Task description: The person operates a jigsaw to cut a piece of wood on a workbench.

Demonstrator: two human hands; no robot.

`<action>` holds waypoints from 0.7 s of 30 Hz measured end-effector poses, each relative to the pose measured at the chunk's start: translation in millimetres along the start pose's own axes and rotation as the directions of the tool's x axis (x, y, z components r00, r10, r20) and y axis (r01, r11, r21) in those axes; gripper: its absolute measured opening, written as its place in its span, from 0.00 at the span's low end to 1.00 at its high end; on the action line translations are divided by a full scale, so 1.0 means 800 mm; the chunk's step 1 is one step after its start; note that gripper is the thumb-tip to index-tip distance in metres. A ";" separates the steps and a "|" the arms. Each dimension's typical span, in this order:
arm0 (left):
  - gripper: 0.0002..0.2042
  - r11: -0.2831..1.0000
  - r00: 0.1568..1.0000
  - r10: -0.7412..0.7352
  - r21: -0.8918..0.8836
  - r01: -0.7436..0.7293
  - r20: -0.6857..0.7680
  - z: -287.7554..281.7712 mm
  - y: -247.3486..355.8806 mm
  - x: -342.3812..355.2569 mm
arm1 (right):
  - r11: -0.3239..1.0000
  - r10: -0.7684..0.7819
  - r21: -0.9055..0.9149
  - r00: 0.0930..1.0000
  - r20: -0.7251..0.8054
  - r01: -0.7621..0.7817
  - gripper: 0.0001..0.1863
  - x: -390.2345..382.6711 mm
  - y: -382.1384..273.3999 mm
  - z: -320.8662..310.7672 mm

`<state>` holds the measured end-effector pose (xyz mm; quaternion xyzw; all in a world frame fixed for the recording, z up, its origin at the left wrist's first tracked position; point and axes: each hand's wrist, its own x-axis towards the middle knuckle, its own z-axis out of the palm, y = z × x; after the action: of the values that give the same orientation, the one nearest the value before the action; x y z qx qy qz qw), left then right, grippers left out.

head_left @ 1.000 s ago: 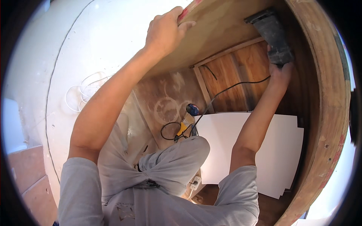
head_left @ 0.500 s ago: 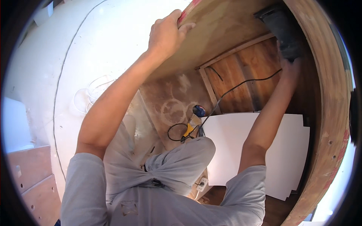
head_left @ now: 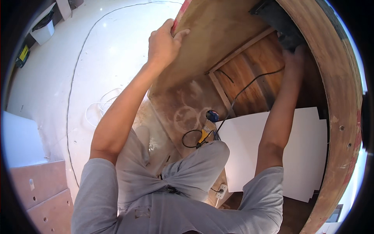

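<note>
Working the black tool [head_left: 278,20] inside the wooden box [head_left: 339,97] appears to be in hand, the right hand [head_left: 293,55] closed around its near end, the curled left hand [head_left: 165,42] clasping the panel [head_left: 220,33] edge, and the next move likely calls for cord [head_left: 245,87] slack.

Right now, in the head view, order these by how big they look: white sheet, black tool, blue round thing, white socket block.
1. White sheet
2. Black tool
3. Blue round thing and white socket block: too alike to rank
</note>
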<state>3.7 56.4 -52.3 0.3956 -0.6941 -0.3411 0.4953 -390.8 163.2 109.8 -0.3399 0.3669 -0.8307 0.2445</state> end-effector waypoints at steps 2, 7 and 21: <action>0.16 0.998 0.998 0.057 -0.006 -0.058 -0.030 0.007 0.005 -0.004 | 0.996 0.019 -0.082 0.999 -0.033 -0.021 0.19 -0.011 0.003 -0.001; 0.16 0.999 0.998 0.050 0.003 -0.050 -0.043 0.002 0.000 -0.003 | 0.996 -0.048 -0.075 0.998 -0.032 0.045 0.19 -0.063 0.031 0.019; 0.15 0.997 0.996 0.076 0.032 -0.075 -0.054 0.007 0.002 -0.001 | 0.765 0.233 0.186 0.534 0.813 -0.616 0.09 -0.012 0.046 -0.032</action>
<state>-1.9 58.5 -53.3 0.3857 -0.6996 -0.3007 0.5210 -398.0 158.0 64.5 -0.4801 0.1011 -0.5853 0.6456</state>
